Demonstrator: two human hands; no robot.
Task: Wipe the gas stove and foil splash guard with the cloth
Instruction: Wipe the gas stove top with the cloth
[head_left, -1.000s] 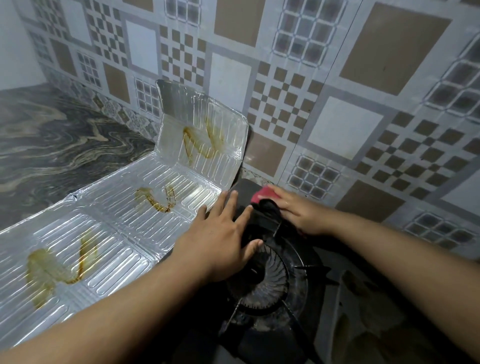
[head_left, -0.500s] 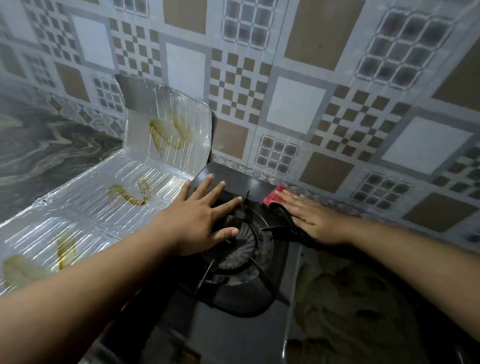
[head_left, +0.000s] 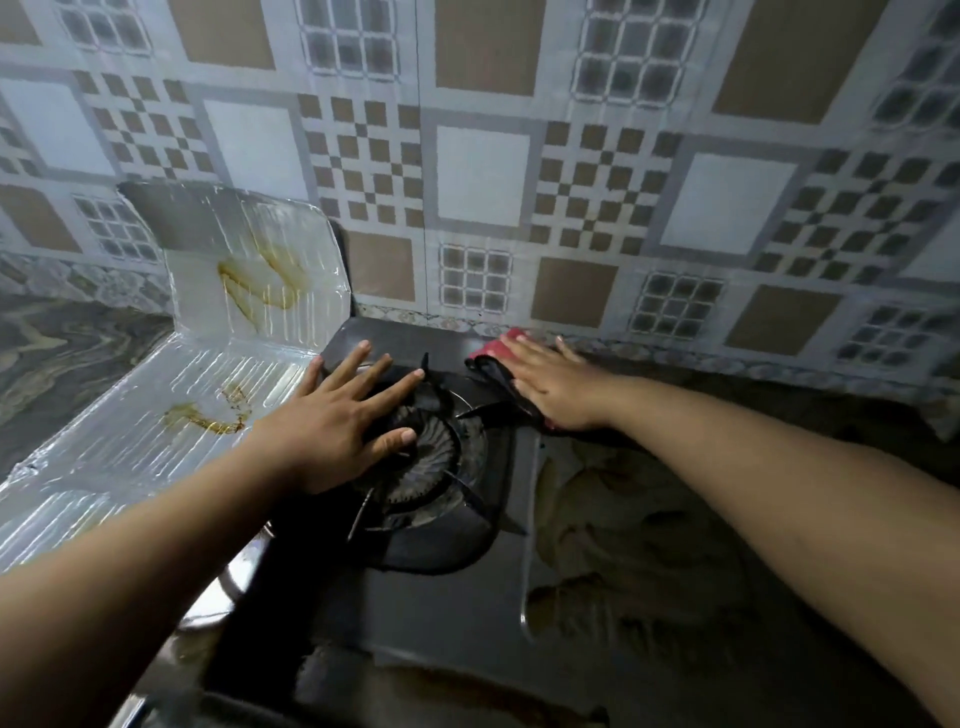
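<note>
Your stove (head_left: 447, 587) sat on the tabletop (head_left: 701, 561) against the wall (head_left: 483, 176), the splash guard (head_left: 208, 374) to its left. Your left hand (head_left: 332, 431) lay on the burner (head_left: 431, 457), your right hand (head_left: 556, 389) on the cloth (head_left: 493, 356) behind it.

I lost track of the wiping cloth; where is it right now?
In the head view, the red-and-black cloth lies at the back right corner of the black gas stove, against the tiled wall, pressed flat under the right hand.
</note>
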